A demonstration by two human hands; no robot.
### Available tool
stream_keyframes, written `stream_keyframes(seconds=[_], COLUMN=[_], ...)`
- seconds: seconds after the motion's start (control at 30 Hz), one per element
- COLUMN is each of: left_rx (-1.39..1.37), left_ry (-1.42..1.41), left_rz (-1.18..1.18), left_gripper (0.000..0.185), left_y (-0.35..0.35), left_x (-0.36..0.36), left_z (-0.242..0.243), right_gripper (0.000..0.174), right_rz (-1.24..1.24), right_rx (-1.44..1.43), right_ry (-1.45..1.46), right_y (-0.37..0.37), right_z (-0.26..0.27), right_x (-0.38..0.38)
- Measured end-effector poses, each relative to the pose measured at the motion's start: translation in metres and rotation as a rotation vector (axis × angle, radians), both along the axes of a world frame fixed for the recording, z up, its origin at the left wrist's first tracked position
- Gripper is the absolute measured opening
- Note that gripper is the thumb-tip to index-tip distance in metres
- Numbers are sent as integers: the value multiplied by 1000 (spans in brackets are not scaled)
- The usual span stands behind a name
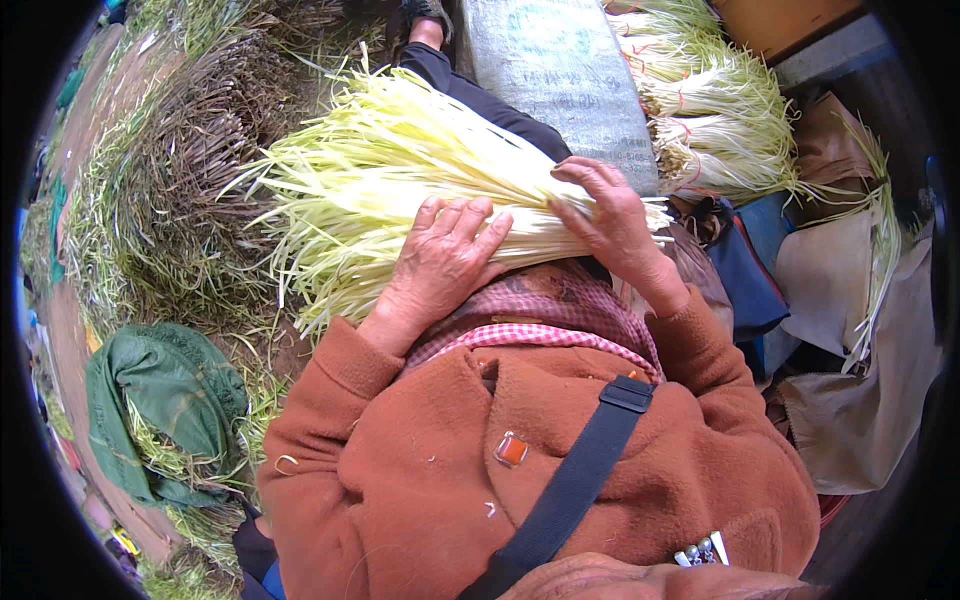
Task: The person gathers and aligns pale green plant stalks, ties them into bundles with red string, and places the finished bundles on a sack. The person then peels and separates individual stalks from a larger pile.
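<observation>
A large loose bunch of pale yellow-green leafy stalks with white stems, like blanched chives [390,172], lies across the lap, its leaf tips spread to the left. My left hand [454,251] is laid over the near side of the stems, fingers bent on top and thumb low against them. At the white stem end on the right, my right hand [611,217] has its thumb and curled fingers around part of the stalks. Beneath the bunch shows a pink checked cloth apron [525,300].
A woven plastic sack [562,67] stands ahead, beside tied bundles of similar stalks [697,97]. On the left are a heap of dry trimmings [202,142] and a green cloth [172,382] over leafy scraps. To the right are a blue bag [742,277] and brown sheeting [862,420].
</observation>
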State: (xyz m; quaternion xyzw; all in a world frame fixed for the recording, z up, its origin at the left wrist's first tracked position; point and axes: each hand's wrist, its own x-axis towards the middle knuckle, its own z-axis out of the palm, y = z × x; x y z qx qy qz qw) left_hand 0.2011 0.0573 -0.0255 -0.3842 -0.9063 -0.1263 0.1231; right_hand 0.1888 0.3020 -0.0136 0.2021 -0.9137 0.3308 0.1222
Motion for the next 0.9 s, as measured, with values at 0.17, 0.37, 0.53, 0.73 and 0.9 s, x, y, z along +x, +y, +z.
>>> stream_keyframes(seconds=[0.17, 0.37, 0.53, 0.73, 0.9], left_rx=[-28, -114, -165, -253, -277], left_ry=[-9, -85, -71, -142, -152], left_rz=[108, 245, 274, 341, 342], left_gripper=[62, 67, 71, 62, 63], left_y=[-37, -86, -123, -172, -177], left_x=[4, -2, -3, 1, 1], left_z=[-2, 4, -3, -18, -21], right_gripper=[32, 32, 28, 23, 19], right_rz=[13, 11, 15, 24, 18], right_rx=[107, 115, 74, 1, -23], right_ry=[-27, -15, -31, -17, -28], right_y=[-8, -4, -3, -4, 0], right_z=[-17, -23, -22, -18, -14], right_x=[-3, -3, -4, -3, -1])
